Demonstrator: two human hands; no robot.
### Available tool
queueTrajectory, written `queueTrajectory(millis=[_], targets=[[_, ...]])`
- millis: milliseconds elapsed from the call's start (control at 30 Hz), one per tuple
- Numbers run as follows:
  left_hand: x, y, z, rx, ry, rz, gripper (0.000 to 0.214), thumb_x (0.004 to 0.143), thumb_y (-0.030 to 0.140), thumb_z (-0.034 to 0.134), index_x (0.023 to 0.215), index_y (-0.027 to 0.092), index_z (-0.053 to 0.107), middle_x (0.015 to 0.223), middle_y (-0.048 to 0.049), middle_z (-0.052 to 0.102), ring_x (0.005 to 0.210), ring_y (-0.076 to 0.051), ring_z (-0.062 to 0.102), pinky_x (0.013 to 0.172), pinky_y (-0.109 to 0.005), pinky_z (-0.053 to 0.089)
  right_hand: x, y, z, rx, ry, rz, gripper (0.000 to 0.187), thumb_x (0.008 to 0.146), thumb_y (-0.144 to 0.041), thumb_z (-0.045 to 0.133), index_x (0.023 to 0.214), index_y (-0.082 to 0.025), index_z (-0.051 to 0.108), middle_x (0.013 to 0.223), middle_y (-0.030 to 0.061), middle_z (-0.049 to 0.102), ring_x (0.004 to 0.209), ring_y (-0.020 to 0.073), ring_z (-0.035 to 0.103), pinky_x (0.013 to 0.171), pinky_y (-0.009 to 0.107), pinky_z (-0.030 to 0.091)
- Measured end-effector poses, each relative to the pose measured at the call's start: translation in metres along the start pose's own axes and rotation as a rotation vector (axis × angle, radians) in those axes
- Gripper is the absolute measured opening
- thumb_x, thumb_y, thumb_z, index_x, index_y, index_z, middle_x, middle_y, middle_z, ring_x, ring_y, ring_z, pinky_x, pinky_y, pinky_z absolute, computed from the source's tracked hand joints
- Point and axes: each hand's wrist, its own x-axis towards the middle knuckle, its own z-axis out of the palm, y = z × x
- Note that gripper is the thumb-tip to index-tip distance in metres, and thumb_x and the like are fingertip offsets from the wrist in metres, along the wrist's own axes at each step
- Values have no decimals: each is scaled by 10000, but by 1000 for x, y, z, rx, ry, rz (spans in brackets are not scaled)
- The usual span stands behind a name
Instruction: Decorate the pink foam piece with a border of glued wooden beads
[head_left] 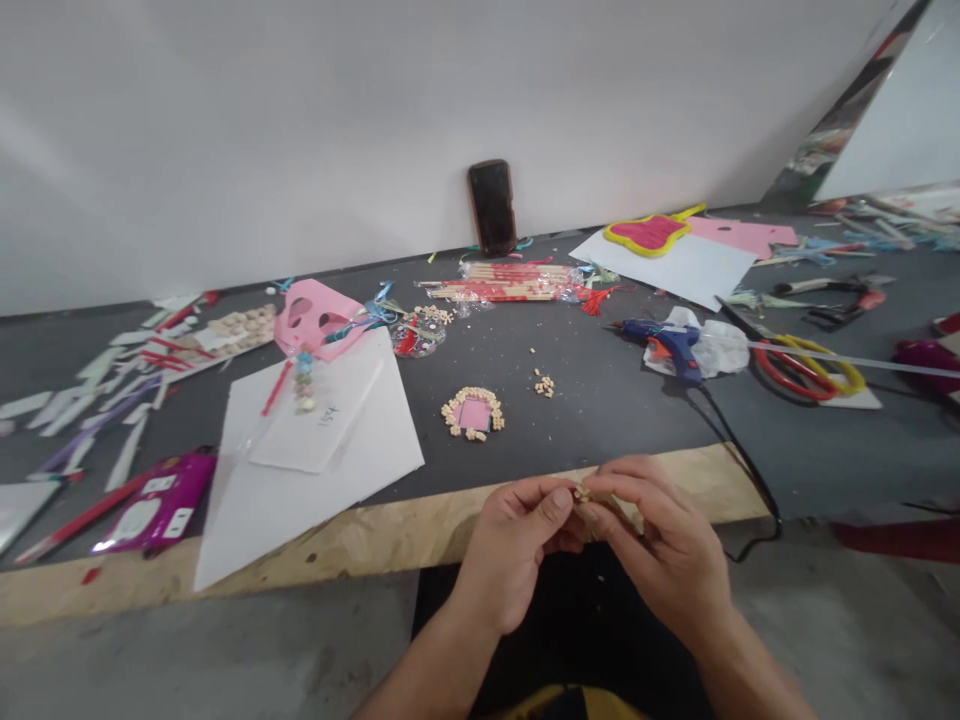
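On my feed the white wall (337,140) is the biggest thing, running along the back. Below it: the dark grey counter (480,345), w/ a bare wood front edge. A big white sheet (394,435) lies at the L, its near corner over that edge. Front & centre I've got both hands, just at/over the wood edge: L hand (510,540) w/ thumb & index pressed together on a tiny tan piece, R hand (667,540) pinching the same pc from the other side (fingers hide most of it, so can't tell its full shape).

Next down, a packet of red-wrapped sticks (502,283) lies toward the back, & a dark phone (493,205) leans on the wall behind it. Pink cutout w/ holes (319,305) overlaps the sheet's far end; purple packet (161,500) sits L of the sheet. Over R: blue hot-glue gun (679,350) on crumpled plastic, red-&-yellow-handled scissors (825,385) beyond it.

Mid-counter, a tan bead ring (472,392) goes round a pink card (475,414); a small bead pile (545,386) is near, to its R. Smallest: the tan piece (582,493), btwn both hands' fingertips.
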Motion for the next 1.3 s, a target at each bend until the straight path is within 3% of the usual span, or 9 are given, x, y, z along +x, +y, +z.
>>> queueTrajectory(millis=[233,533,933,1100,1300], targets=[[-1,2,0,21,4,13,171,719,282,759,701,115,729,647,-47,681,596,-87,558,595,-203,438,-1,-1,4,28,-46,-16,134,822,-146,619,933,-221,627,807,20,671,773,156,626,671,278,526],[-1,2,-5,37,-3,-19,170,711,272,764,749,109,732,664,-36,671,600,-87,560,613,-218,431,2,0,3,-25,-89,-124,165,840,-132,588,972,-229,612,818,34,678,760,168,638,662,304,540],[-4,3,-5,16,-13,-52,294,736,404,724,716,111,718,668,-52,658,625,-117,560,620,-246,431,-1,-1,0,-27,-94,-110,174,833,-122,602,978,-212,636,840,41,668,772,156,623,676,287,536],[-5,4,-6,54,-10,-50,207,676,288,784,760,108,728,707,-52,671,643,-110,563,650,-244,433,-1,-2,0,-48,-84,-132,178,844,-130,571,969,-225,654,826,45,676,766,168,633,651,297,546],[-4,4,-5,79,29,-51,207,644,283,802,728,108,731,674,-43,661,598,-96,540,634,-246,426,-1,0,2,-28,-90,-146,213,831,-94,579,978,-226,662,819,39,677,747,155,626,654,289,547]])
